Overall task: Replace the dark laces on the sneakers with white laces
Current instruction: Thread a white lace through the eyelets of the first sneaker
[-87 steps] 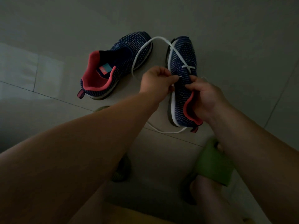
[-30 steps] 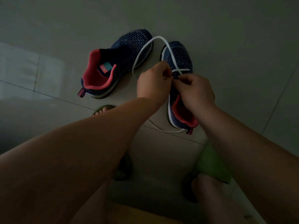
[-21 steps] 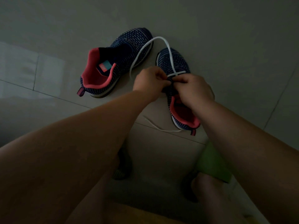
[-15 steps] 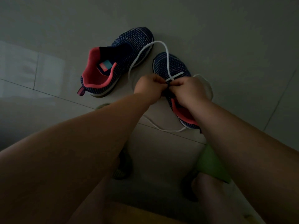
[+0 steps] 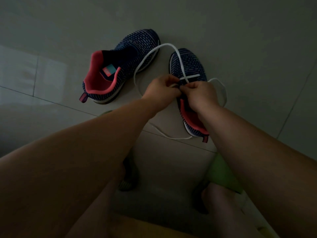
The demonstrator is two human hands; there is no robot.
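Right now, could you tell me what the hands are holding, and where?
Both the left hand and right hand pinch the white lace where it crosses the right sneaker's eyelets; exact fingertip contact is hidden.

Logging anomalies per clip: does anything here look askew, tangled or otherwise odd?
Nothing damaged. The white lace loops loosely off the right sneaker across the left sneaker, which has no lace. Another slack stretch trails on the floor. Both the left hand and right hand pinch at the eyelets, mid-lacing.
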